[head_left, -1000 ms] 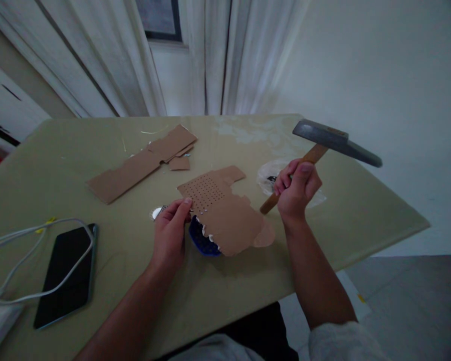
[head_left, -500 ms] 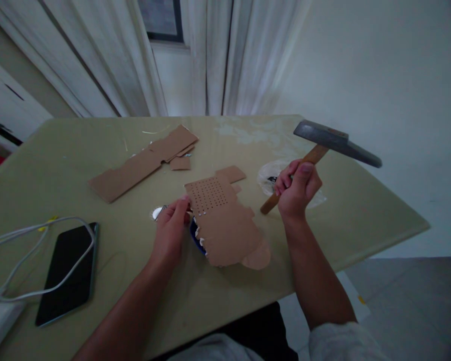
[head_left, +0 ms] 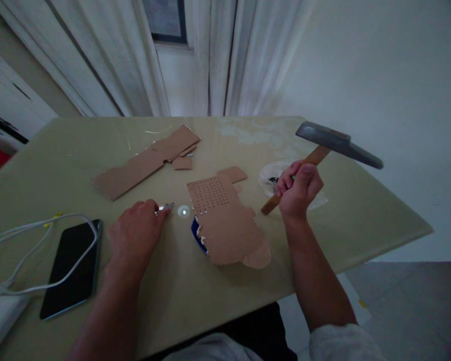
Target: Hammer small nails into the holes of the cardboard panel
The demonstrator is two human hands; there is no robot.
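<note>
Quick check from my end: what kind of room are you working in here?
Probably a room in a home, not a workshop: white curtains hang over a window behind a plain table, and a phone with a white charging cable lies beside the cardboard pieces.

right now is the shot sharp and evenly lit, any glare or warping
Head view: dim and slightly soft; a small bright glare spot sits on the olive-green table beside the left hand; wide-angle warping bends the table edges; the grey-headed wooden hammer in the right hand looks fairly crisp.
</note>
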